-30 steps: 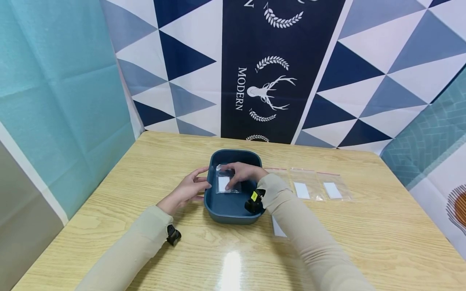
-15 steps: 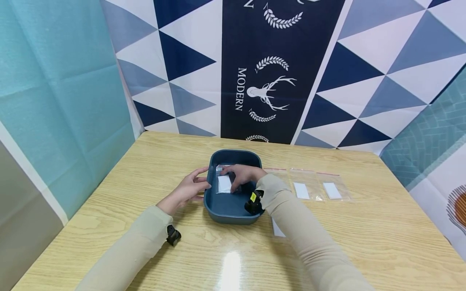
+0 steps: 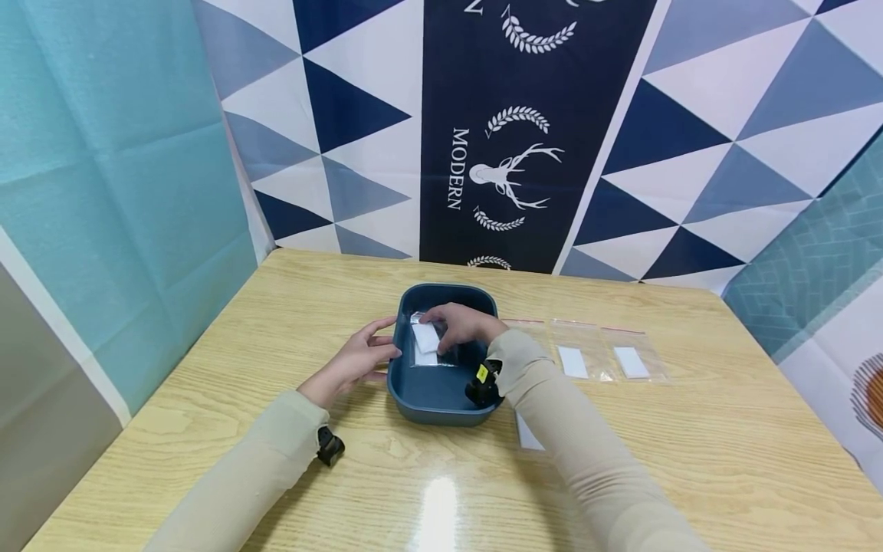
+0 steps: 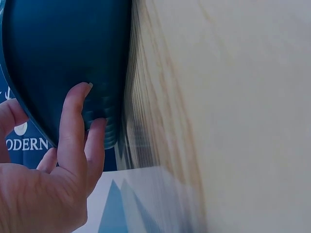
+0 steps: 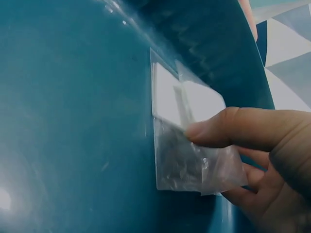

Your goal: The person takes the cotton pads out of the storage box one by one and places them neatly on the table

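Note:
A dark blue plastic tub [image 3: 441, 395] stands mid-table. Inside it, my right hand [image 3: 465, 323] pinches a clear zip bag with a white card [image 5: 201, 99] between thumb and fingers. Under that bag, a second clear bag with a white card [image 5: 165, 92] lies on the tub floor by the wall; the two overlap. My left hand [image 3: 355, 356] rests against the tub's outer left side. In the left wrist view, its fingers [image 4: 72, 131] are extended along the wall, touching it.
Several clear bags with white cards lie on the wooden table right of the tub, two of them [image 3: 571, 362] [image 3: 631, 362] in full view. Another white card [image 3: 527, 431] shows partly behind the right forearm. Patterned cloth [image 3: 503, 138] hangs behind the table.
The pinched bag's white card has tilted and shifted up from the lower bag, so the lower card now shows beneath it. My right hand has moved slightly; the left hand has stayed still.

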`<state>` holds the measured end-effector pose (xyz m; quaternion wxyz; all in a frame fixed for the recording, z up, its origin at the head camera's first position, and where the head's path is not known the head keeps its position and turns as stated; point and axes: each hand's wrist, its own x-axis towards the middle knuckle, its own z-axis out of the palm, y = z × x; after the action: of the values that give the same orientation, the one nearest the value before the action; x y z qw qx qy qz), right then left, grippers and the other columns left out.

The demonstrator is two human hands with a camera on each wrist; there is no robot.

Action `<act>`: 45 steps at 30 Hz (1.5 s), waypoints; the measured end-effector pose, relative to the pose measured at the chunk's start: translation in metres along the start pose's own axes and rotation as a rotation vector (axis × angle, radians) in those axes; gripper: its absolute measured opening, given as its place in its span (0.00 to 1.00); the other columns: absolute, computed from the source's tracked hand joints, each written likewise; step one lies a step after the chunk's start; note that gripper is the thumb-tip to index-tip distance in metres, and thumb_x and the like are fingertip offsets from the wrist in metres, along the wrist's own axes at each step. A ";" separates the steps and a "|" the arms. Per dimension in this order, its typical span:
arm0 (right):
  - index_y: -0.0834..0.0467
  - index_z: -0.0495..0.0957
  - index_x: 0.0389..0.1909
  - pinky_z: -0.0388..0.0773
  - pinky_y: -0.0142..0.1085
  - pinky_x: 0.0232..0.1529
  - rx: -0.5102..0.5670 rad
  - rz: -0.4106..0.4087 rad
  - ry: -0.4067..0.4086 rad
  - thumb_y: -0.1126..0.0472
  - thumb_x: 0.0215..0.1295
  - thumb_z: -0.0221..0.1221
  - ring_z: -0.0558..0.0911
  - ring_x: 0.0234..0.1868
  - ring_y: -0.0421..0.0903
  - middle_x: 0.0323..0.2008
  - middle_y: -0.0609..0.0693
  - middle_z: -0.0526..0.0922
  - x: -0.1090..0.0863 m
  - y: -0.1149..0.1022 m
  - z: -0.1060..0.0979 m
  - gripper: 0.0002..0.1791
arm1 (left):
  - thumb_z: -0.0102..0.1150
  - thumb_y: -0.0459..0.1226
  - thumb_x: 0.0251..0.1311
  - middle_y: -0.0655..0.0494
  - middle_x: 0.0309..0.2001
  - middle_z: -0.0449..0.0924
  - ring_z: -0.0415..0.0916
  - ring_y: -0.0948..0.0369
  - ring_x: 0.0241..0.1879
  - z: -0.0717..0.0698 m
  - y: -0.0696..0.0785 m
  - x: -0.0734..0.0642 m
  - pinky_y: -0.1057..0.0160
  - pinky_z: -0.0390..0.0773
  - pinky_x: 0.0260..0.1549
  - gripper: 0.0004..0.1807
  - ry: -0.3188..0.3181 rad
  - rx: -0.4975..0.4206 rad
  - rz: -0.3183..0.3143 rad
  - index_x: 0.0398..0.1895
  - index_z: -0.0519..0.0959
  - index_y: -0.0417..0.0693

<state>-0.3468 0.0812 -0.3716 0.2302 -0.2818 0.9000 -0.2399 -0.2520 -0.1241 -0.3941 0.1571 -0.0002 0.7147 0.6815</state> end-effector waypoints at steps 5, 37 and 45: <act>0.56 0.70 0.61 0.69 0.42 0.56 0.040 0.016 0.015 0.70 0.52 0.66 0.67 0.61 0.49 0.62 0.53 0.69 -0.004 -0.001 -0.004 0.33 | 0.51 0.29 0.60 0.41 0.61 0.65 0.73 0.48 0.51 0.001 0.002 -0.001 0.55 0.80 0.33 0.34 0.006 0.012 0.002 0.70 0.58 0.57; 0.54 0.70 0.61 0.62 0.50 0.61 0.222 -0.067 0.265 0.65 0.49 0.68 0.66 0.62 0.56 0.61 0.54 0.69 -0.053 -0.006 -0.037 0.34 | 0.51 0.28 0.60 0.41 0.61 0.65 0.74 0.48 0.50 0.005 0.000 -0.003 0.53 0.80 0.34 0.34 0.023 0.018 0.000 0.70 0.58 0.57; 0.54 0.70 0.61 0.64 0.46 0.60 0.283 -0.095 0.289 0.67 0.50 0.68 0.65 0.63 0.53 0.61 0.53 0.69 -0.077 -0.003 -0.038 0.35 | 0.51 0.28 0.59 0.41 0.62 0.63 0.73 0.47 0.52 0.005 0.000 -0.003 0.52 0.80 0.35 0.35 0.022 0.013 0.003 0.70 0.57 0.57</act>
<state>-0.3102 0.1379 -0.3184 0.1243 -0.2513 0.8667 -0.4126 -0.2478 -0.1195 -0.3935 0.1481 -0.0054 0.7210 0.6769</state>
